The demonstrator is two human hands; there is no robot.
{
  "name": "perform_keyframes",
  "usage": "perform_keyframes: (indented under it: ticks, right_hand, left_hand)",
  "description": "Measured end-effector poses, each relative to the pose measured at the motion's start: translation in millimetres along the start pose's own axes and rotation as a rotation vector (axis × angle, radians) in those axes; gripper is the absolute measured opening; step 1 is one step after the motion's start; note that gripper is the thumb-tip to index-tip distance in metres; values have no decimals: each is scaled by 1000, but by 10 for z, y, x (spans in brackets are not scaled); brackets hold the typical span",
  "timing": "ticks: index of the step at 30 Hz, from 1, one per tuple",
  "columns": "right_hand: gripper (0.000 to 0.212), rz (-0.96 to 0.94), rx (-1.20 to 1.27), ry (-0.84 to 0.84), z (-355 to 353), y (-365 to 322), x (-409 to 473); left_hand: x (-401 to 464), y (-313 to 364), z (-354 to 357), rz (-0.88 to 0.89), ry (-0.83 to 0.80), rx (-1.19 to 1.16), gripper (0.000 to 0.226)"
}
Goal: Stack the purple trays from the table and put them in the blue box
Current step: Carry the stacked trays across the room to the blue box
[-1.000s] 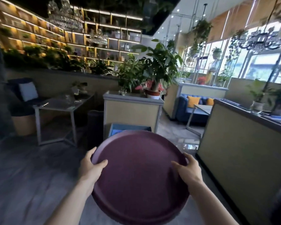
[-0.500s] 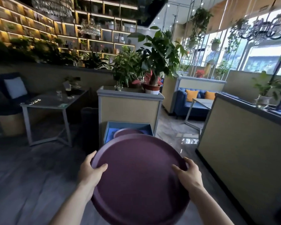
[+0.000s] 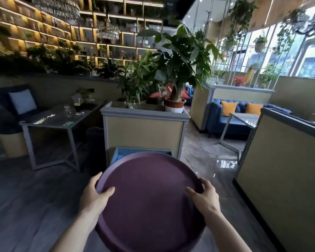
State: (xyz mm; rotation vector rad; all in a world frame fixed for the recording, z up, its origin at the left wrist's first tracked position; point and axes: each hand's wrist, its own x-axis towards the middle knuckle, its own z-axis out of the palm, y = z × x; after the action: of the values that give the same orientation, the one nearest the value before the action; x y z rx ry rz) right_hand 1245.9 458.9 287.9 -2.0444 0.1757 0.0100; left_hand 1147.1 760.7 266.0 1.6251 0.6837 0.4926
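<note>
Far left: glass-topped table [image 3: 49, 120] with drinks, well apart. Left hand [image 3: 94, 198] grips left rim of round purple tray [image 3: 149, 200], thumb on top. Tray held level at front, above floor. Blue box [image 3: 120, 154] just beyond tray's far edge, against planter cabinet [image 3: 144, 131]. Right hand [image 3: 205, 198] grips right rim.

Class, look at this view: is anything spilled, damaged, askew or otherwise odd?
Nothing stands out. Both hands, left and right, grip the purple tray by its rim, tilted toward the camera. It looks clean and whole. The blue box sits on the floor ahead, mostly hidden behind it.
</note>
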Motion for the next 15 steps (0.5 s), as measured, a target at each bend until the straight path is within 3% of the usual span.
perform_keyframes:
  ticks: [15]
  right_hand:
    - [73, 41, -100, -33, 949, -53, 1476]
  left_hand:
    - [1573, -489, 689, -57, 46, 45, 70]
